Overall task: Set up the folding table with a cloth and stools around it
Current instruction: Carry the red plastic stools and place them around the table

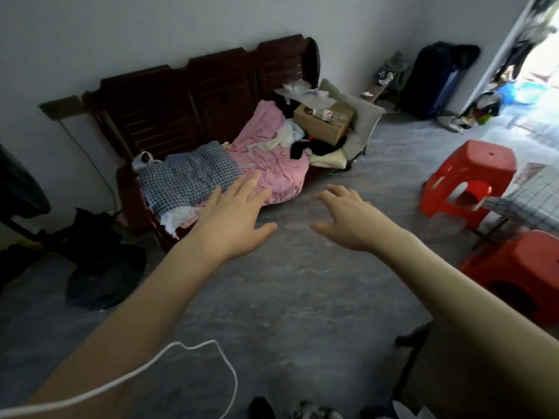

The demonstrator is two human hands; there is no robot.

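Both forearms reach out, left hand (233,219) and right hand (348,219) spread and empty; red stools (469,179) and cloth-covered table (526,198) lie rightward, nearer the right hand.

Lived-in home room, wooden bench (193,95) heaped with laundry (266,152), plastic stools (469,179)

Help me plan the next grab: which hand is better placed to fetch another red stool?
Right. The right hand is open, holds nothing, and is nearer the red stool by the cloth-covered table; the left hand is over by the bench.
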